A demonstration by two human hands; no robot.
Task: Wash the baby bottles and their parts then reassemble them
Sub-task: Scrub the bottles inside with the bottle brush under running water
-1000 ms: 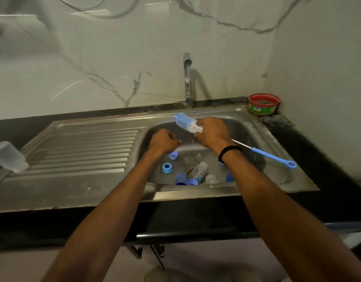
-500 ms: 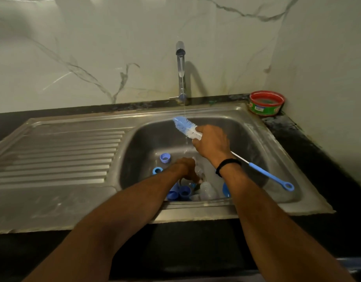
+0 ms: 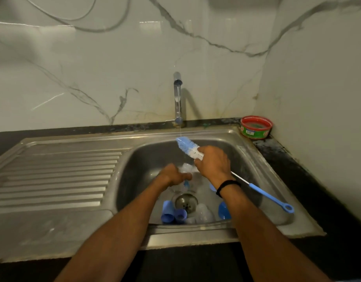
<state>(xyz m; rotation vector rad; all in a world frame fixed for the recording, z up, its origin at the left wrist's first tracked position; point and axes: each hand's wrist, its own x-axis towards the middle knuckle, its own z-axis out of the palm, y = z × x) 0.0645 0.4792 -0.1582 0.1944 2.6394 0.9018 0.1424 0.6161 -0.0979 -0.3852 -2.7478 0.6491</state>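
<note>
Blue brush [image 3: 188, 148]: fuzzy blue & white head, thin wire stem; lies up-left to down-right, tip under thin water from tap [image 3: 178, 94].
R hand [image 3: 213, 165]: curled round stem just below head.
L hand [image 3: 172, 176]: curled round clear bottle part [image 3: 186, 168], blurry, just down-left of brush head.
Next, I think: R hand tips brush down-left into it.
Sink [image 3: 143, 165]: shiny steel; blue caps [image 3: 172, 213] & clear bits by drain.

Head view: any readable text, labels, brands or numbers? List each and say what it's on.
Tub, green label band with a red-and-white patch: print there, too blurred to read.
Brush, bottle, caps, tap, sink: no text visible.
Nothing legible in this frame.
</note>
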